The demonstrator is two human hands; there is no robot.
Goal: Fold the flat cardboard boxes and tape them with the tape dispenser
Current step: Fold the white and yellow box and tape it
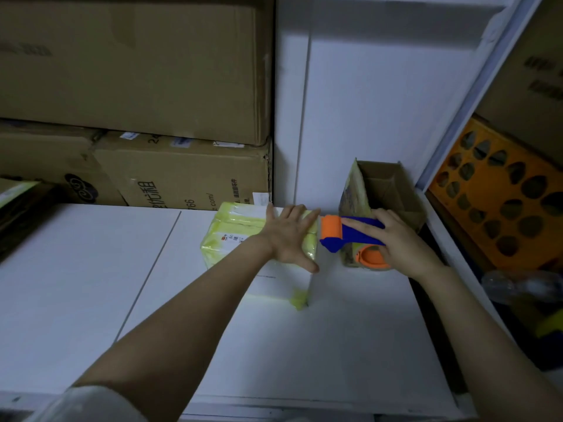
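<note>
White table (335, 345) in front. L hand (289, 236), fingers spread flat, presses on yellow-taped box (231, 236) mid-table. R hand (402, 242) grips blue/orange tape dispenser (350, 236), roller at box's right edge. Behind: open box (393, 190), then stacked cartons (137, 71).

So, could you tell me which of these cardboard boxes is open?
The small brown box behind the tape dispenser, by the right hand: its inside shows. The yellow-taped box under the left hand and the stacked cartons are closed.

Left hand (289, 236) flat on yellow-taped box (240, 236); right hand (405, 242) grips blue-orange tape dispenser (350, 234) at box edge.
</note>
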